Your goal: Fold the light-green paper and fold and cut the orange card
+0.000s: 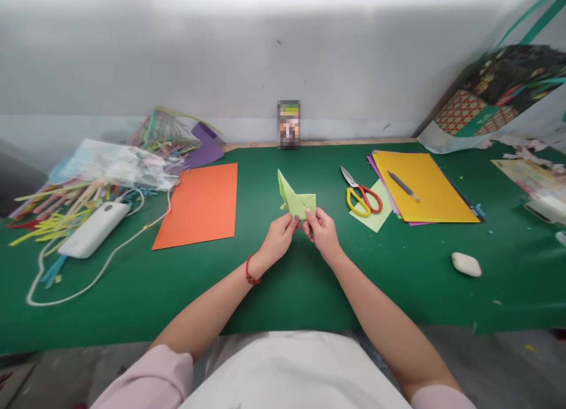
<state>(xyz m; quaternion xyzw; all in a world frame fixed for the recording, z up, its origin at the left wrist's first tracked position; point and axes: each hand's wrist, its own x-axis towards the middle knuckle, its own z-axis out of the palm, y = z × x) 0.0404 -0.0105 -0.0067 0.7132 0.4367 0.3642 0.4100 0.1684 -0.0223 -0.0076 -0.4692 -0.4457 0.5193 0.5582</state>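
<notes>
A light green folded paper figure is held up over the middle of the green table, a pointed flap rising at its left and a squarish part at its right. My left hand pinches its lower left edge, and a red bracelet circles that wrist. At the lower right edge, my right hand grips the same figure with the thumb on its front. Both hands' fingertips are partly hidden behind the paper. To the right lie scissors with one red and one yellow handle, partly over a pale green paper sheet.
Orange paper lies left, beside a white power bank with a cable and piled paper strips. Right are stacked coloured sheets with a pen, and a white case. A phone leans on the wall.
</notes>
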